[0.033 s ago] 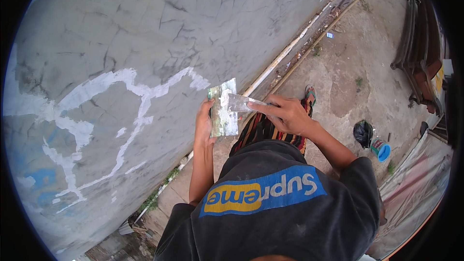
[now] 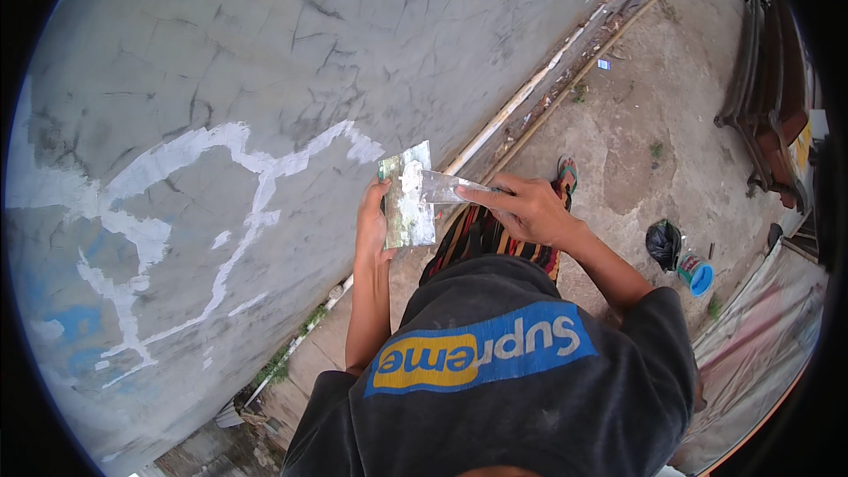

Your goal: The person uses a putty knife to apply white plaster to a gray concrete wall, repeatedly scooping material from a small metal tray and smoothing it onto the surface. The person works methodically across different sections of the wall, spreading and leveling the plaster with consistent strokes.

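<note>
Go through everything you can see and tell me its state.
Left hand, holding the rectangular plate
Right hand, holding the putty knife
Rectangular plate, smeared with white paste
Putty knife, blade overlapping the rectangular plate
Grey wall, cracked, partly patched white
Sandal, worn
Bucket, upright
Black plastic bag, crumpled

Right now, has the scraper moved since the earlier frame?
Yes, slightly: the scraper has shifted right, a little farther from the white wall patching.

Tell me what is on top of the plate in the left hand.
White paste is smeared on the plate in the left hand. The scraper in the right hand overlaps the plate's right edge in view, hiding what lies beneath.
</note>
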`<state>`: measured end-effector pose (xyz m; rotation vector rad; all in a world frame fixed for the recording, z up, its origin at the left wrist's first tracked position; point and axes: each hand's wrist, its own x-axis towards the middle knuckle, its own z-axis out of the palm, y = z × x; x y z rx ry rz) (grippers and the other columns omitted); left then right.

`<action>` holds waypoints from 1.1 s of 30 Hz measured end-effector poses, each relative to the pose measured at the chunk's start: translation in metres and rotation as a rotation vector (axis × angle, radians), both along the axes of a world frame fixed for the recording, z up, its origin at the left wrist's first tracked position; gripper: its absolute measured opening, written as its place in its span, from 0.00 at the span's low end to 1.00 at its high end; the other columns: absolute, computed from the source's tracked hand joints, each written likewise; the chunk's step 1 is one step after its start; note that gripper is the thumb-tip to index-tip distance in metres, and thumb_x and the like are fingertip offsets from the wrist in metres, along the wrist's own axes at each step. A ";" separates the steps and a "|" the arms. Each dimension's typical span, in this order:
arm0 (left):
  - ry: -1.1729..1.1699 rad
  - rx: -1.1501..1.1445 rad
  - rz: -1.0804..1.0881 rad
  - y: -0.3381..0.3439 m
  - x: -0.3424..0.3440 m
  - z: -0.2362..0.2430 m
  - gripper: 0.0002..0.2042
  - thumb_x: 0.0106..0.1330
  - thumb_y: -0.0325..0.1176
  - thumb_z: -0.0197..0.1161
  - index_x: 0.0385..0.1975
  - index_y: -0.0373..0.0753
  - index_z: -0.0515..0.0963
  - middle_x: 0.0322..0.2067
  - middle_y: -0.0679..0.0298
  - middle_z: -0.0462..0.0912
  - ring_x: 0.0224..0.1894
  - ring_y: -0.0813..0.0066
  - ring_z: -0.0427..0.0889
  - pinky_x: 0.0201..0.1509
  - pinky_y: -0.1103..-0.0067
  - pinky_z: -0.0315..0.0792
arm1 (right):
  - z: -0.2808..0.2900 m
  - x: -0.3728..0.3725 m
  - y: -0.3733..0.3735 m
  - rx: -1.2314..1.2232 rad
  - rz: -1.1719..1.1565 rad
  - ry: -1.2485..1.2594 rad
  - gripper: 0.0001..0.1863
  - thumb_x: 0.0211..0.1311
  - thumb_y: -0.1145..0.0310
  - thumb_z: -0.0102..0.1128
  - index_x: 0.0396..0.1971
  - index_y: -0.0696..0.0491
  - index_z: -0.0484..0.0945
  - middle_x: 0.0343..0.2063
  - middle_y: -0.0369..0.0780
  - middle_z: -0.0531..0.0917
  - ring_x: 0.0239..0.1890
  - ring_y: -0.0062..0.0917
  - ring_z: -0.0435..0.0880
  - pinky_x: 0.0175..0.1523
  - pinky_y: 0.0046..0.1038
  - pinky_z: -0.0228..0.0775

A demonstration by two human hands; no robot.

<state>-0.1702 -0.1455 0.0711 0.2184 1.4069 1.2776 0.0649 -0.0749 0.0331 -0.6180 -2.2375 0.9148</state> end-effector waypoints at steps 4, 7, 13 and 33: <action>0.067 0.040 -0.088 -0.007 -0.003 -0.014 0.18 0.69 0.35 0.46 0.54 0.32 0.69 0.44 0.56 0.80 0.40 0.70 0.83 0.41 0.76 0.80 | -0.002 0.026 0.003 0.048 0.063 -0.108 0.35 0.49 0.77 0.63 0.60 0.34 0.74 0.25 0.37 0.72 0.22 0.30 0.76 0.23 0.31 0.69; 0.044 0.042 -0.044 -0.010 -0.004 -0.005 0.20 0.69 0.36 0.46 0.56 0.32 0.68 0.43 0.54 0.80 0.38 0.67 0.84 0.41 0.67 0.82 | -0.007 0.043 0.003 0.072 0.113 -0.191 0.35 0.49 0.78 0.63 0.60 0.35 0.74 0.24 0.37 0.72 0.22 0.30 0.76 0.24 0.31 0.69; -0.020 -0.036 0.007 -0.002 0.007 0.016 0.19 0.67 0.39 0.49 0.54 0.35 0.68 0.37 0.57 0.79 0.29 0.69 0.81 0.32 0.70 0.80 | 0.007 0.038 0.007 -0.095 -0.001 0.103 0.35 0.47 0.80 0.61 0.59 0.39 0.75 0.22 0.37 0.71 0.21 0.28 0.74 0.24 0.30 0.66; -0.119 -0.066 0.115 0.000 0.071 0.035 0.21 0.65 0.40 0.53 0.51 0.31 0.72 0.23 0.64 0.78 0.10 0.78 0.73 0.08 0.85 0.67 | 0.054 0.054 0.015 -0.899 0.245 0.325 0.14 0.75 0.63 0.46 0.32 0.56 0.73 0.19 0.31 0.73 0.21 0.12 0.69 0.26 0.18 0.61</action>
